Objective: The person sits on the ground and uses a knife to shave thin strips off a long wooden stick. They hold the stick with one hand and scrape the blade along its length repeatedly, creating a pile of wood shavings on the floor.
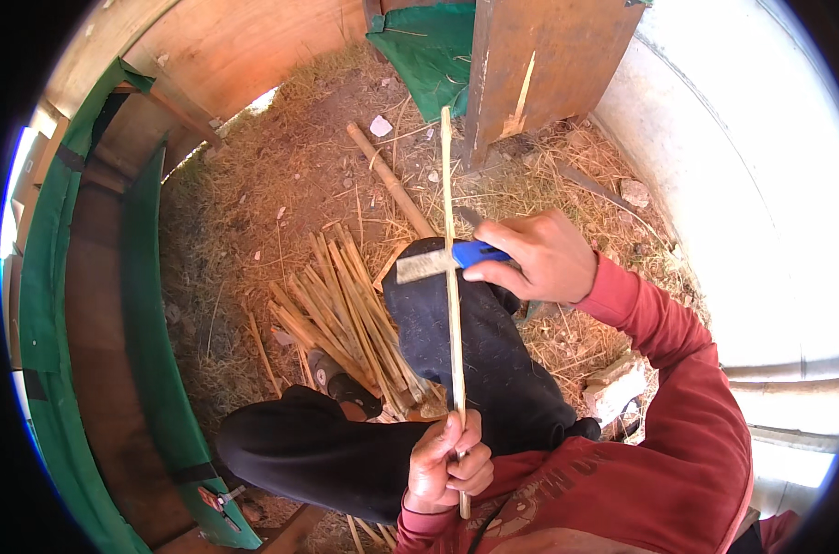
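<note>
A long, slim split-bamboo strip (454, 323) stretches away from me over my bent, dark-trousered knee. My left hand (450, 462) is closed around its near end, by my waist. In my right hand (539, 254) is a blue utility knife (479, 254), pressed against the strip above the knee. A dark narrow piece (471, 217) sticks out beyond the fingers; whether it is the knife's blade I cannot tell. On the strip's other side, a flat pale rectangular piece (423, 266) lies over the knee. Small shavings dot the trousers.
Several split bamboo strips (341, 314) lie piled on the ground by my shoe (332, 374). Beyond them lies a round bamboo pole (392, 180). A wooden panel (549, 69) stands ahead, a green-covered bench (152, 305) at left, a white wall (733, 138) at right, stones (615, 388) near it.
</note>
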Demonstrator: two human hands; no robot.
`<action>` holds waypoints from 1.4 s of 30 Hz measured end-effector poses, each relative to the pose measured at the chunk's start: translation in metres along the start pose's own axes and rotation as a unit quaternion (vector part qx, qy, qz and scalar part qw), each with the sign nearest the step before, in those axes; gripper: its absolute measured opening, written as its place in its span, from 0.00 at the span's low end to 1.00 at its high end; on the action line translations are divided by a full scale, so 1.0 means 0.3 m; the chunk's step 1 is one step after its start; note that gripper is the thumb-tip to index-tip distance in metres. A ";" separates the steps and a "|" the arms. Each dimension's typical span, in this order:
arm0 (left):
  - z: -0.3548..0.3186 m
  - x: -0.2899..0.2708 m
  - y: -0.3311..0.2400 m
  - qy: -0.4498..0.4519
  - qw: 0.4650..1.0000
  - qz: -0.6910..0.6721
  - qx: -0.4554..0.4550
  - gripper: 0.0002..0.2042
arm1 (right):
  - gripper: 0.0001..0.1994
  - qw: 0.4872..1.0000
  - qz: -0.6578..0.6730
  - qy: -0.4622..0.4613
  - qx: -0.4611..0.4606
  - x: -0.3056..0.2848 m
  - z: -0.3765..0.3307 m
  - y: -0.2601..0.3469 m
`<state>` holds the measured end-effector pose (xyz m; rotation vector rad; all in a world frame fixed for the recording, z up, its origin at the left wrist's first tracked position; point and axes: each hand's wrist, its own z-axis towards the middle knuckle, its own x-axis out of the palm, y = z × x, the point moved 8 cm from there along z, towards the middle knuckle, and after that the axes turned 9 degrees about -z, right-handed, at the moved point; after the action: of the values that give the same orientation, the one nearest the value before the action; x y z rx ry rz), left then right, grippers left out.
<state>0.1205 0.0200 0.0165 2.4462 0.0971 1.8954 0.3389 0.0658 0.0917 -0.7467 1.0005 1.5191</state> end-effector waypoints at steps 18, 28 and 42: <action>0.003 -0.049 0.027 -0.057 0.996 0.062 0.016 0.21 | 0.21 0.976 -0.082 -0.130 0.157 0.085 0.062 -0.331; -0.001 -0.063 0.004 -0.031 0.998 0.058 0.001 0.21 | 0.26 0.993 0.003 -0.075 0.093 0.079 0.088 -0.306; 0.039 -0.029 0.020 -0.117 0.983 0.137 0.030 0.20 | 0.21 0.944 -0.228 -0.227 0.069 0.153 0.057 -0.486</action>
<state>0.1297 0.0133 0.0055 2.8288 -0.2040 1.6957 0.4745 0.1054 0.0308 -0.4551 0.5304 1.1274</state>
